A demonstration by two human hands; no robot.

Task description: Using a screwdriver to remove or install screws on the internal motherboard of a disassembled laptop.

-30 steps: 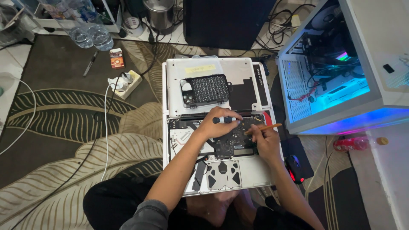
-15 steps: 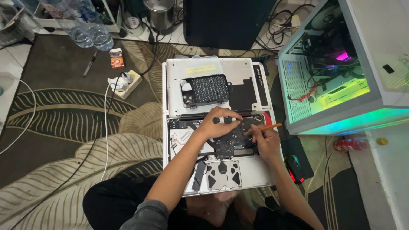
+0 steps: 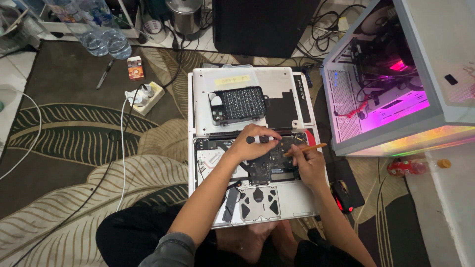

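- The left hand (image 3: 252, 143) still pinched a small black screwdriver (image 3: 262, 140) over the open laptop (image 3: 297, 198) on the rug (image 3: 74, 148).
- The right hand (image 3: 307, 163) still pinched a thin orange stick (image 3: 306, 149) near the laptop's right edge.
- Neither hand had moved much; only the computer case (image 3: 396, 94) lights had turned pink.
- A black bit case (image 3: 240, 104) lay on the laptop's far half.

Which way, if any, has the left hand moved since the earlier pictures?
No. The left hand holds the black screwdriver at the same spot, just below the bit case on the opened laptop.
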